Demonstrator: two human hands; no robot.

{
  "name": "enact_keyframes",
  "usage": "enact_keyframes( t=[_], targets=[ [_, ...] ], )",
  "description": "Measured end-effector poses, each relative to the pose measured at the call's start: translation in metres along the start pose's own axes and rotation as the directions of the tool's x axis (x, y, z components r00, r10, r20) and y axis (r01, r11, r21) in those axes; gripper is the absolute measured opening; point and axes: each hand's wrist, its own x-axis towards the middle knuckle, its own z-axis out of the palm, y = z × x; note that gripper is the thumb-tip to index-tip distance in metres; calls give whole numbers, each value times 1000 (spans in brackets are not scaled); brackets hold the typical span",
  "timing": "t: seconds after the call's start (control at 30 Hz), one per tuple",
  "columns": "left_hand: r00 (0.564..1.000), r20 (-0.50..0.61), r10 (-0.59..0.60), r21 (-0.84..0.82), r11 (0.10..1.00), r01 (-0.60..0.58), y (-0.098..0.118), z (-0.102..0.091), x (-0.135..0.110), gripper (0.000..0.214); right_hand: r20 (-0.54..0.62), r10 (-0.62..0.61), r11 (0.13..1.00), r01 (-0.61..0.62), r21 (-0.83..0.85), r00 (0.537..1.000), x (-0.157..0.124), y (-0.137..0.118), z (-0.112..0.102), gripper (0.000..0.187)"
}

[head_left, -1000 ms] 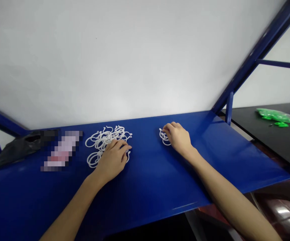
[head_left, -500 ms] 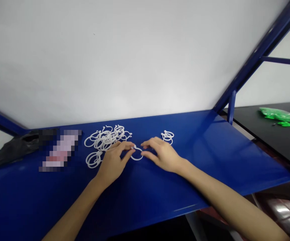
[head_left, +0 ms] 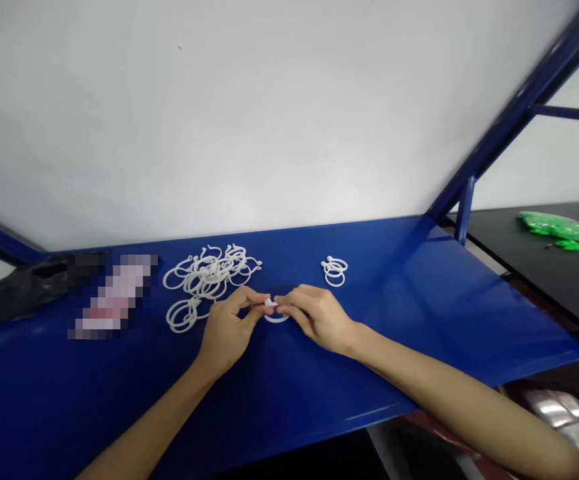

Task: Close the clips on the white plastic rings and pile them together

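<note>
A white plastic ring [head_left: 276, 319] with a small clasp at its top is held between my two hands, just above the blue table. My left hand [head_left: 230, 323] pinches the clasp's left side between thumb and fingers. From the other side, my right hand [head_left: 321, 316] pinches the ring near the clasp, its fingertips almost meeting the left ones. Fingertips hide part of the clasp, so I cannot tell whether it is fastened. Left of my left hand lies a tangled pile of white rings [head_left: 212, 275]. A few more white rings [head_left: 335, 273] lie beyond my right hand.
The blue table [head_left: 289, 407] has a white wall [head_left: 289, 133] behind it. A black plastic bag [head_left: 24, 290] and a blurred pinkish packet [head_left: 117, 293] lie at the left. On a black table [head_left: 529, 267] to the right is a bag of green pieces [head_left: 554, 227].
My right hand has closed in from beside the ring and now grips it near the clasp. The ring has tilted, showing less of its circle. The camera view has shifted slightly.
</note>
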Motion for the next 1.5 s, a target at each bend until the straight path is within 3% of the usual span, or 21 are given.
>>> enact_keyframes(
  t=[0.2,0.37,0.47,0.6,0.7,0.77,0.87,1.07,1.17,1.23,1.37,1.5],
  targets=[
    [997,45,66,61,996,-69,-1,1,1,15,69,-22,992,31,-120,997,-3,7,7,28],
    [965,72,253,241,934,-263,-5,-6,11,18,53,64,962,-48,-271,997,6,11,-2,26],
    [932,43,361,427,836,-344,-16,-15,19,21,-6,201,877,-182,-444,980,10,19,-17,25],
    [934,23,357,648,706,-286,-38,-25,27,22,-168,391,678,-407,-612,905,8,41,-41,23],
    [941,63,332,694,663,-280,-48,-28,29,19,-225,449,581,-474,-661,865,6,55,-52,22],
    [940,81,330,700,653,-290,-48,-29,29,19,-223,459,566,-476,-673,860,6,58,-55,22],
    [931,78,358,694,651,-308,-40,-28,28,21,-190,402,635,-422,-647,896,8,53,-54,24],
    [881,165,443,494,736,-463,-19,-21,19,23,-107,166,919,-193,-345,980,11,24,-36,29],
    [854,184,487,388,762,-518,-12,-16,14,20,-4,154,973,-152,-173,988,9,12,-21,32],
    [860,164,484,343,789,-510,-9,-12,11,18,26,186,981,-184,-63,982,7,8,-13,33],
    [909,133,395,271,867,-417,-7,-6,8,15,13,210,975,-210,77,978,3,6,-6,27],
    [995,1,96,162,982,-95,-5,-3,9,18,-7,175,978,-173,114,985,3,6,-5,23]
  ],
)
